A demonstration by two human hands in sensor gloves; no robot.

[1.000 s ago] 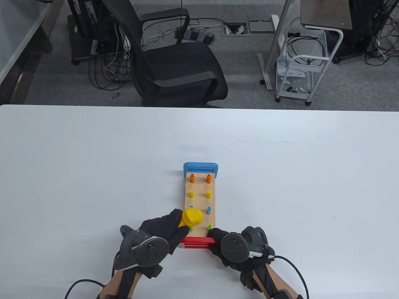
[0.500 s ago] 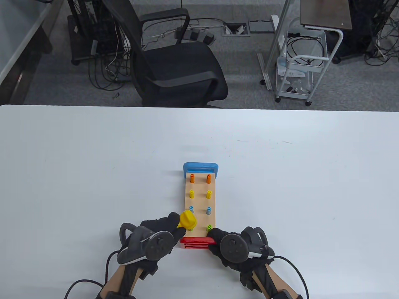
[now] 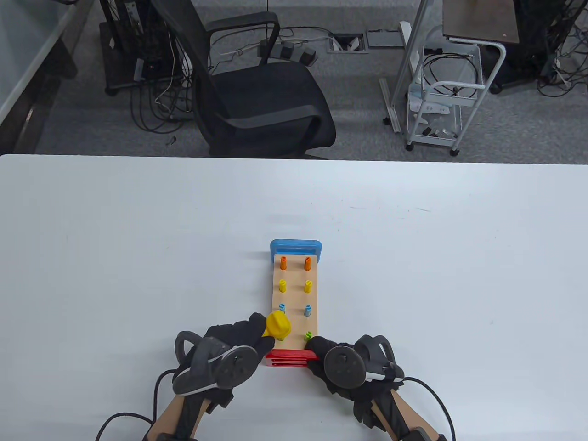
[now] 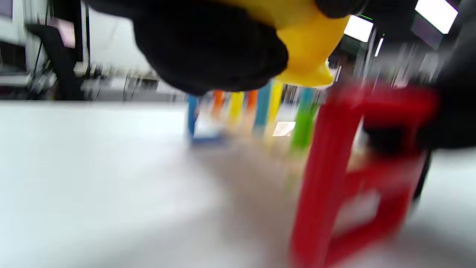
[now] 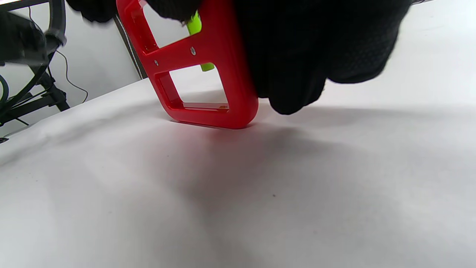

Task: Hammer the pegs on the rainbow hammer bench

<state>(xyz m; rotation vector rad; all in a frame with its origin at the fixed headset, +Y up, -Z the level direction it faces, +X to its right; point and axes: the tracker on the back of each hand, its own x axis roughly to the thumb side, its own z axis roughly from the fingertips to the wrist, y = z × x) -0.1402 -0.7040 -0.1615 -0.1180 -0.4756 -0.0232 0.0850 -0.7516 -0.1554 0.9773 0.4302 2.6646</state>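
The hammer bench (image 3: 294,294) lies on the white table, its blue end (image 3: 296,247) far and its red end (image 3: 290,357) near. Orange (image 3: 283,262), yellow (image 3: 283,286), blue (image 3: 308,311) and green (image 3: 309,335) pegs stand in pairs. My left hand (image 3: 239,337) grips a yellow hammer (image 3: 278,325), its head down over the near-left green peg, which is hidden. The left wrist view shows the hammer head (image 4: 301,48) just above the pegs. My right hand (image 3: 321,351) grips the bench's red end at its right corner (image 5: 208,63).
A black office chair (image 3: 257,92) stands beyond the table's far edge, and a white cart (image 3: 441,96) to the right. Cables trail from both wrists at the near edge.
The hammer came down from above the left blue peg onto the near-left green peg, and my left hand dropped with it. My right hand has not moved.
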